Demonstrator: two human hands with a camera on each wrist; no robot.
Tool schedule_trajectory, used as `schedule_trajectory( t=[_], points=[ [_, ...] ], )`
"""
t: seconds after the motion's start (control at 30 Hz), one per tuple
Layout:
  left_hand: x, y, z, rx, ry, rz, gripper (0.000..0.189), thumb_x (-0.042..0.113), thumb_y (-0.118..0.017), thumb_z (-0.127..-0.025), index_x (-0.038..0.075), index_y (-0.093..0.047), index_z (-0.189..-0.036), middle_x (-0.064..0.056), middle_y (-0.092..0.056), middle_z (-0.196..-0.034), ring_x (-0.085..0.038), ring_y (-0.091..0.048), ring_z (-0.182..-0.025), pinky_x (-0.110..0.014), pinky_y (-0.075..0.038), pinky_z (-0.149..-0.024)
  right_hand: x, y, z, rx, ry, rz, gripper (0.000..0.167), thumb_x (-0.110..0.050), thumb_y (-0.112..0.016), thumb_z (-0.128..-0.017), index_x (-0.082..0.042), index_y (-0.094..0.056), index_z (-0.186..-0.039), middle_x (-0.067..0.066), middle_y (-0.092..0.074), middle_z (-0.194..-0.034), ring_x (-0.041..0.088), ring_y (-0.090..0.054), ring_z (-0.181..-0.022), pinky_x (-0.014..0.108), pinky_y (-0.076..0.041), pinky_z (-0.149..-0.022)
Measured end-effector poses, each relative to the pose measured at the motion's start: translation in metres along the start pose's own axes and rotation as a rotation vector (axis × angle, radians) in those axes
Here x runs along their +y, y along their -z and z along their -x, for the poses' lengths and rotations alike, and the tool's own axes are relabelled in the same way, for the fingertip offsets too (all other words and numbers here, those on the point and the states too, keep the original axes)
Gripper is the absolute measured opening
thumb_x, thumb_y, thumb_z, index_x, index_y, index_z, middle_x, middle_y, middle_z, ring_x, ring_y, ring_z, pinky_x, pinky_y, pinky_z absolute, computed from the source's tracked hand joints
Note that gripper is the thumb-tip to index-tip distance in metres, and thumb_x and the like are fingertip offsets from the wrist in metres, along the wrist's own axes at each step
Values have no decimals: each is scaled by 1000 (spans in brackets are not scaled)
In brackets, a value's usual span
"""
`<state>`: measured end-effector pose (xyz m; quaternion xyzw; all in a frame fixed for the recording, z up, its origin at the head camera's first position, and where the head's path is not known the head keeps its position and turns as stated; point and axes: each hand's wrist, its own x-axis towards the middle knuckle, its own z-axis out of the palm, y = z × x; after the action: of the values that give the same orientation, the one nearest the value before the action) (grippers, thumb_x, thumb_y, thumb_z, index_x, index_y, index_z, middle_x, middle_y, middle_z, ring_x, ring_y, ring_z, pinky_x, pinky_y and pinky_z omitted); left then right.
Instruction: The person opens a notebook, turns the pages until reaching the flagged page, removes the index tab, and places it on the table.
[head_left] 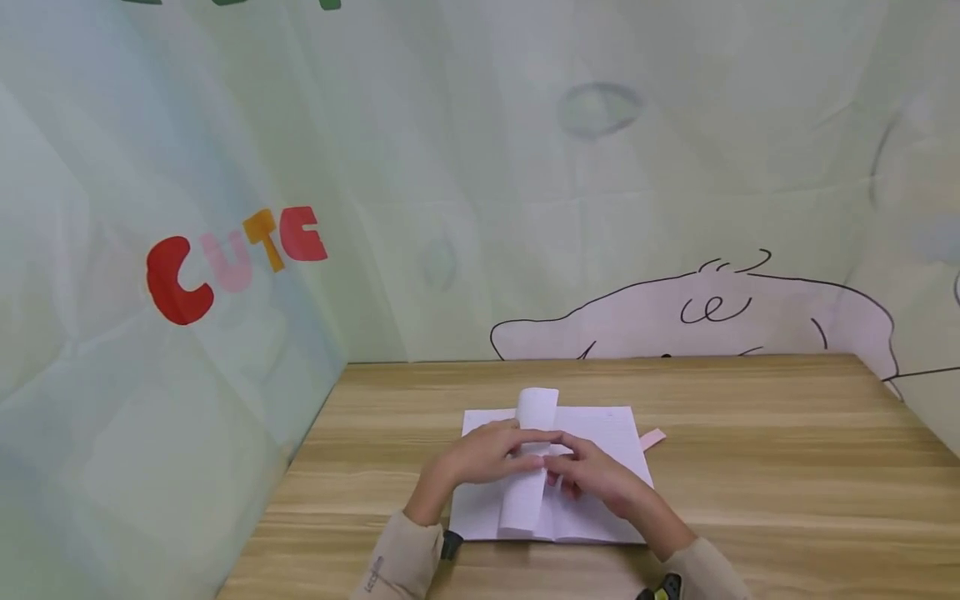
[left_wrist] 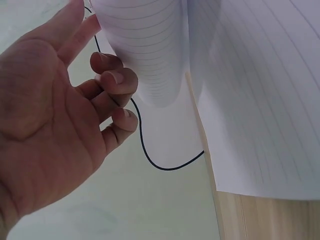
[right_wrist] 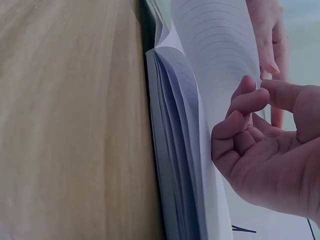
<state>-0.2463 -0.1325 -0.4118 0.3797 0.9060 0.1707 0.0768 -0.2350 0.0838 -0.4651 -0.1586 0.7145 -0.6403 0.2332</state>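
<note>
Head view: a person leans two bare hands over one open notebook (head_left: 618,425) on a wooden table (head_left: 795,450), the book lying directly below the fingers. The left hand (head_left: 483,454) reaches across a curled page (head_left: 537,410) standing up from the spread; the right hand (head_left: 600,475) meets it from the other side, fingertips close together at the paper. The leafing looks about halfway done — the book is open and the paper lifted, but the curl does not yet lie flat on either side. One pink strip (head_left: 652,438) pokes out at the notebook's edge, beyond the right hand. Two light sleeves (head_left: 405,542) frame the scene.

Left wrist view: the left hand turns its palm to the camera, its lower fingers loosely bent beside the ruled curl. Other fingers pass behind the paper, so whether they pinch it cannot be told.

Right wrist view: the right hand bends its fingers at the curl's edge, part of the left hand showing just past it; whether the right clasps the paper or merely touches it is unclear. Below that hand, the stacked leaves (right_wrist: 175,145) are too many to count — nor can one tell if the curl is one sheet or several.
</note>
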Motion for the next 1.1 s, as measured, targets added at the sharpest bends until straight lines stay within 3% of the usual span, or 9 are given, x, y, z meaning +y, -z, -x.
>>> schedule_trajectory(
  t=[0.17, 0.43, 0.53, 0.67, 0.77, 0.87, 0.97, 1.1],
  points=[
    [-2, 0, 1, -13, 41, 9, 43, 39, -57, -102, 26, -59, -142, 7, -54, -87, -8, -47, -79, -25, -40, -71, 0, 3, 0, -48, 5, 19, 48, -23, -61, -100, 2, -49, -139, 3, -60, -77, 12, -45, -59, 24, -38, -56],
    [-5, 1, 3, -19, 81, 12, 39, 36, -58, -102, 25, -61, -139, 1, -64, -105, -9, -51, -85, -26, -42, -74, -2, 5, 4, -154, 23, 64, 32, -20, -61, -99, -2, -57, -126, 3, -59, -73, 13, -41, -56, 24, -34, -54],
    [-5, 2, 2, -18, 71, 14, 40, 34, -57, -102, 26, -59, -141, 3, -63, -94, -9, -50, -80, -25, -42, -72, -3, 8, 5, -161, 20, 70, 31, -17, -60, -100, -3, -58, -126, 3, -58, -73, 12, -40, -55, 24, -34, -54],
    [-6, 2, 2, -42, 53, 43, 40, 29, -54, -104, 28, -56, -144, 6, -45, -71, -7, -38, -64, -23, -36, -63, -4, 9, 4, -174, 28, 83, 28, -17, -60, -100, -3, -59, -125, 2, -56, -72, 11, -39, -53, 23, -32, -52],
    [-7, 3, 2, -57, 64, 63, 39, 28, -52, -105, 28, -55, -145, 7, -36, -65, -7, -32, -58, -23, -33, -60, -3, 9, 3, -183, 32, 88, 29, -17, -60, -100, -2, -58, -124, 1, -56, -72, 10, -38, -53, 23, -31, -52],
    [-8, 3, 4, -48, 94, 63, 38, 30, -52, -105, 28, -58, -143, 5, -40, -62, -7, -35, -59, -23, -35, -60, -3, 8, 3, -180, 23, 85, 33, -16, -61, -99, -1, -58, -128, 1, -56, -72, 10, -38, -53, 22, -31, -52],
    [-10, 4, 6, -29, 105, 59, 36, 31, -53, -105, 25, -61, -139, 4, -54, -69, -7, -45, -65, -24, -39, -65, -3, 9, 4, -165, 28, 106, 35, -17, -60, -99, -1, -59, -130, 1, -55, -71, 10, -38, -53, 22, -31, -51],
    [-12, 7, 7, -19, 89, 59, 35, 30, -54, -104, 20, -64, -136, 5, -59, -72, -6, -46, -67, -25, -40, -67, -2, 14, 4, -130, 46, 173, 35, -17, -62, -98, -5, -61, -132, 1, -56, -71, 10, -42, -55, 21, -33, -51]
  ],
)
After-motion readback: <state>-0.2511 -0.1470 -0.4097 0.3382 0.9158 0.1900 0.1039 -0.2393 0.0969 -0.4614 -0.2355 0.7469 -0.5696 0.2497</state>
